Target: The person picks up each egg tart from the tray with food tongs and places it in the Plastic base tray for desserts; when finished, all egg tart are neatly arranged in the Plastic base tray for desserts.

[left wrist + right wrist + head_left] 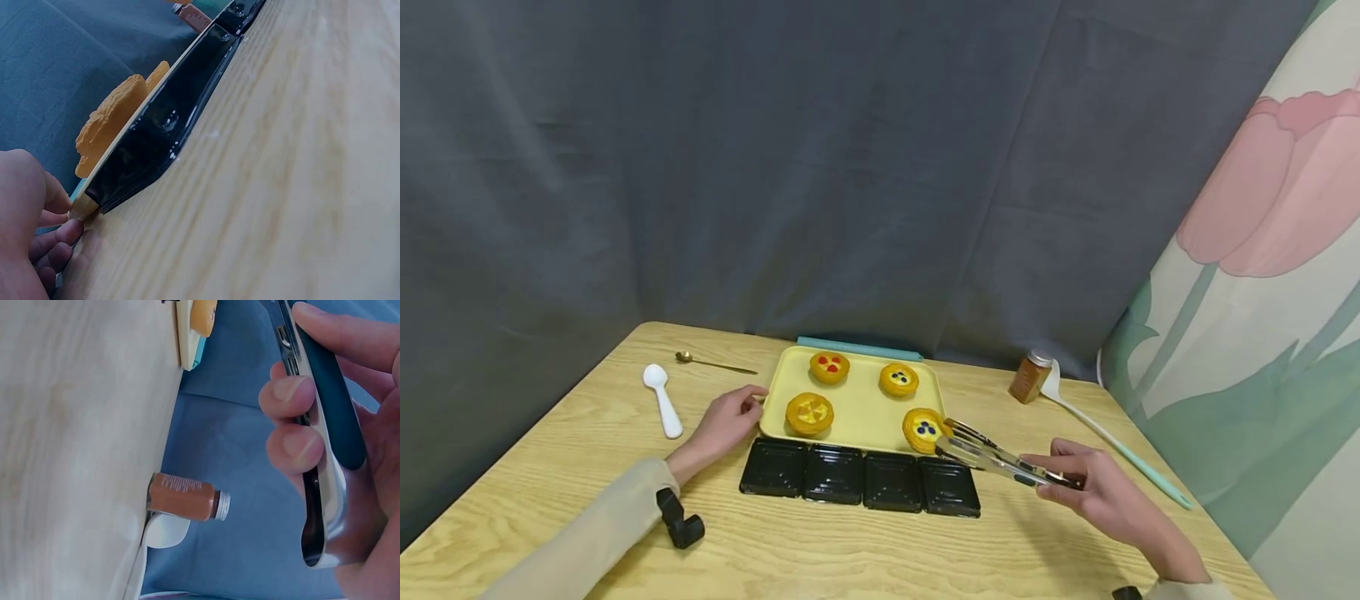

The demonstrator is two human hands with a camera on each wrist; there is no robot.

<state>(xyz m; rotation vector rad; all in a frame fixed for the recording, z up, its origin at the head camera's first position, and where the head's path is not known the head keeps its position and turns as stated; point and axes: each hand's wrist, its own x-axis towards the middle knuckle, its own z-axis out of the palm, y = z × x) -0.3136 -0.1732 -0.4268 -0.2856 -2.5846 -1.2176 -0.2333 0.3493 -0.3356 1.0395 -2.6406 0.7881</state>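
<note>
Silver metal tongs (992,457) at a round golden tart with blue berries (923,430), near right corner of the pale-yellow rectangular tray (857,408).
I log the right hand (1097,492) wrapped round the tongs, presumably for squeezing; their tips meet the tart's right rim, clamped or not I can't tell. The left hand (726,421) pinches the tray's left edge, likely steadying it; only the left wrist view shows that pinch clearly. Toward the pale wooden table's (880,550) far right corner, a brown, silver-capped jar (1028,381): lettering shows only at the right wrist.

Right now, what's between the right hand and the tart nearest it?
The metal tongs, gripped by the right hand, span that stretch in the head view, tips at that tart.
</note>
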